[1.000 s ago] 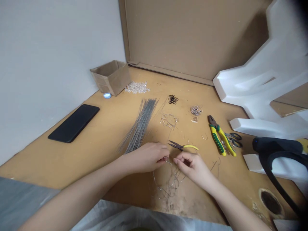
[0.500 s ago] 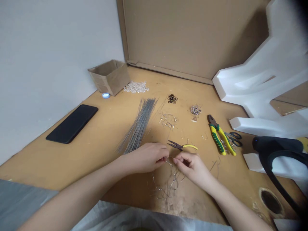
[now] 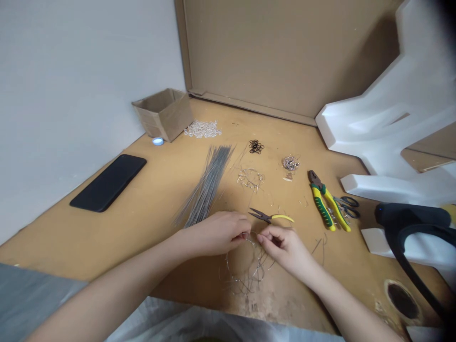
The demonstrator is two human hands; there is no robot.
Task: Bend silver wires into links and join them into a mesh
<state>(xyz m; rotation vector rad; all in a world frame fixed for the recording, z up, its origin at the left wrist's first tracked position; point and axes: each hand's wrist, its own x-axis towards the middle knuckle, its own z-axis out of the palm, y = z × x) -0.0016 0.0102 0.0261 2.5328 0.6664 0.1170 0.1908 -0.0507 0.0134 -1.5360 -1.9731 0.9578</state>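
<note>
My left hand (image 3: 226, 233) is closed, its thumb and fingertips pinching a thin metal wire (image 3: 251, 242) whose bent end shows below them. Close by on the right, my right hand (image 3: 283, 246) is also closed in a pinch at the same wire; the exact grip is too small to make out. Beneath both hands lies a loose tangle of bent wires (image 3: 245, 280). Just beyond the fingertips rests a pair of needle-nose pliers (image 3: 261, 215) with a yellow handle. A bundle of straight grey wires (image 3: 210, 183) lies past my left hand, partly covered by it.
Behind are a pile of bent wire pieces (image 3: 250, 179), black rings (image 3: 255, 146), a wire coil (image 3: 291, 163) and clear beads (image 3: 203, 128) by a cardboard box (image 3: 167, 116). Larger pliers (image 3: 324, 202) and scissors (image 3: 351, 204) lie right, near white foam (image 3: 384, 187); a phone (image 3: 109, 183) lies left.
</note>
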